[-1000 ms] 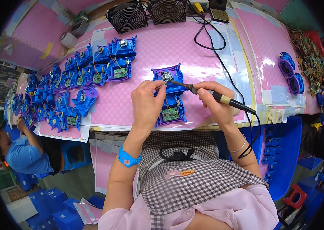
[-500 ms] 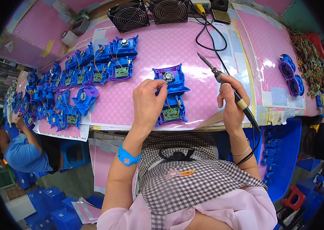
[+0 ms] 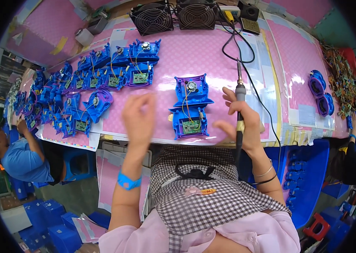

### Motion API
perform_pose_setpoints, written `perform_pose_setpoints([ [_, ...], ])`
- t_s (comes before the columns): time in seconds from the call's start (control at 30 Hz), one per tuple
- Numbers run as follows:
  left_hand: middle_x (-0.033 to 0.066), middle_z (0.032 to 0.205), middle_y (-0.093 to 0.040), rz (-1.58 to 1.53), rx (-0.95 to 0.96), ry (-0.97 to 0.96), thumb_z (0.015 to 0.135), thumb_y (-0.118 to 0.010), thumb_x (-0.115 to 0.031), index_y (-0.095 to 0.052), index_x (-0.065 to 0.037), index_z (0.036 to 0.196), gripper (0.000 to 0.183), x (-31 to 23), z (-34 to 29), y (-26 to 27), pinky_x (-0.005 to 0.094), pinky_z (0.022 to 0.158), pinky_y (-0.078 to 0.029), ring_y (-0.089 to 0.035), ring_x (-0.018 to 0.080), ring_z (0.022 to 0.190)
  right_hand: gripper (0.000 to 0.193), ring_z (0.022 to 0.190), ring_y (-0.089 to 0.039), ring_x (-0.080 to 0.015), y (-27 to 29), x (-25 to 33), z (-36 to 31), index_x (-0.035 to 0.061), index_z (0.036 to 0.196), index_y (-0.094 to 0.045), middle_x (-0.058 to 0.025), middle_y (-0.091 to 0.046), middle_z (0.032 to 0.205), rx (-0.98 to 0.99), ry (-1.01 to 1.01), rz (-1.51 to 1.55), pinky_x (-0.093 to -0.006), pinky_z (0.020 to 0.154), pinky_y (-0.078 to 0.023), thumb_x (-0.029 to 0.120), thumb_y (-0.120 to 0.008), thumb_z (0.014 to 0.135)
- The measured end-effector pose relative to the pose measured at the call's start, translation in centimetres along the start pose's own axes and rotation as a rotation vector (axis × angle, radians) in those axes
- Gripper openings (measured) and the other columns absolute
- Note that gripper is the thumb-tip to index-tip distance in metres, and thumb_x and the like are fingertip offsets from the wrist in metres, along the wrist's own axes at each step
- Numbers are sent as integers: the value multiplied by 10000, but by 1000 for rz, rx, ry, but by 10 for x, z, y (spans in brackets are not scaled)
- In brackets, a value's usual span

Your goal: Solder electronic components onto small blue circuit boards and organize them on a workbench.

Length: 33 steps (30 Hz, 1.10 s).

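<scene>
In my right hand (image 3: 248, 124) is a soldering iron (image 3: 240, 92), its tip pointing to the far side of the table. The thumb and some fingers of that hand stand spread while the handle rests along the palm. My left hand (image 3: 138, 120) hangs over the table to the left of an opened blue casing, its fingers smeared by motion. The casing's far half (image 3: 203, 89) holds a round silver speaker (image 3: 191, 86). Thin wires run to a green circuit board (image 3: 191, 126) in the near half, at the table's front.
Rows of similar opened casings (image 3: 112, 80) fill the table's left side. Two black fans (image 3: 152, 20) stand at the back, beside a soldering iron stand (image 3: 249, 25). Purple-and-blue parts (image 3: 319, 92) and a wire heap (image 3: 340, 84) lie right. A blue bin (image 3: 313, 181) stands below. Other people work at both sides.
My left hand has left the speaker and moved left, away from the casing. My right hand has loosened its fingers, and the soldering iron has swung more upright.
</scene>
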<state>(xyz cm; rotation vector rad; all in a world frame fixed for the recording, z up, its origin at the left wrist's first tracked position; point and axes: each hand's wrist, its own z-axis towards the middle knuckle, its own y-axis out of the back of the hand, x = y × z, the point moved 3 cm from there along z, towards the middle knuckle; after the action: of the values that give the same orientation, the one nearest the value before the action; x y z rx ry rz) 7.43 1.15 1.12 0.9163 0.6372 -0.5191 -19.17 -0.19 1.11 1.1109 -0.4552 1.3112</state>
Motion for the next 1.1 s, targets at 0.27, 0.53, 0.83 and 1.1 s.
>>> perform_pose_setpoints([
  [0.27, 105, 870, -566, 530, -236, -172, 759, -739, -163, -643, -68, 1048, 319, 55, -2, 85, 386, 622, -476, -599, 294, 700, 489, 1224, -408, -453, -55, 17, 4, 77, 915, -443, -263, -399, 1383, 458, 120, -233, -454, 973, -387, 182, -827, 630],
  [0.53, 100, 884, -608, 765, -115, 162, 723, -769, -251, -656, -92, 935, 288, 94, 8, 100, 420, 633, -488, -618, 321, 761, 472, 1228, -395, -458, -135, 56, 5, 66, 966, -455, -259, -459, 1294, 624, 151, -84, -483, 1005, -355, 174, -801, 664],
  [0.83, 90, 754, -587, 481, -202, -123, 733, -776, -156, -663, -34, 797, 178, 81, -11, 113, 367, 598, -468, -594, 283, 693, 488, 1129, -451, -455, -184, 67, 30, 72, 980, -456, -232, -517, 1125, 663, 146, -108, -494, 927, -401, 178, -806, 658],
  [1.1, 109, 779, -613, 567, -138, 21, 755, -747, -139, -682, -23, 836, 156, 103, 12, 125, 385, 660, -480, -610, 290, 724, 501, 1034, -484, -445, -212, 72, 41, 72, 978, -441, -204, -527, 1000, 604, 248, -109, -486, 871, -426, 191, -806, 655],
])
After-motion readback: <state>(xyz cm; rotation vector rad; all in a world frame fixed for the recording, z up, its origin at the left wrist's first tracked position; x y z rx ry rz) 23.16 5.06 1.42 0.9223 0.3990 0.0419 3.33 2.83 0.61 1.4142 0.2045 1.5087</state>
